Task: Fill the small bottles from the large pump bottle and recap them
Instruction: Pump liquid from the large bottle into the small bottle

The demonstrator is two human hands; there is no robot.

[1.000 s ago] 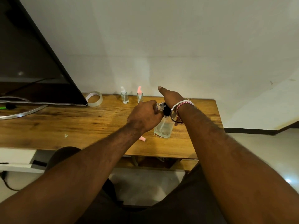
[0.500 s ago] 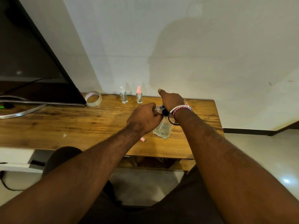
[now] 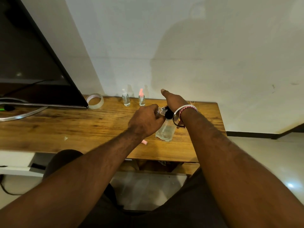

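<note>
Head view: I see my left hand [image 3: 146, 121] curled round an uncapped small bottle [image 3: 160, 111], tilted, neck at the black pump of the large pump bottle [image 3: 165, 132] standing on the worktop [image 3: 65, 127]. My right hand [image 3: 174, 100] rests on the pump, fingers hidden. Two capped bottles [image 3: 126, 99] stand farther back.

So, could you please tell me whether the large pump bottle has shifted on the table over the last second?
No. The large pump bottle stands in the same place relative to the pink cap and the table's front edge; only the camera moved.
</note>
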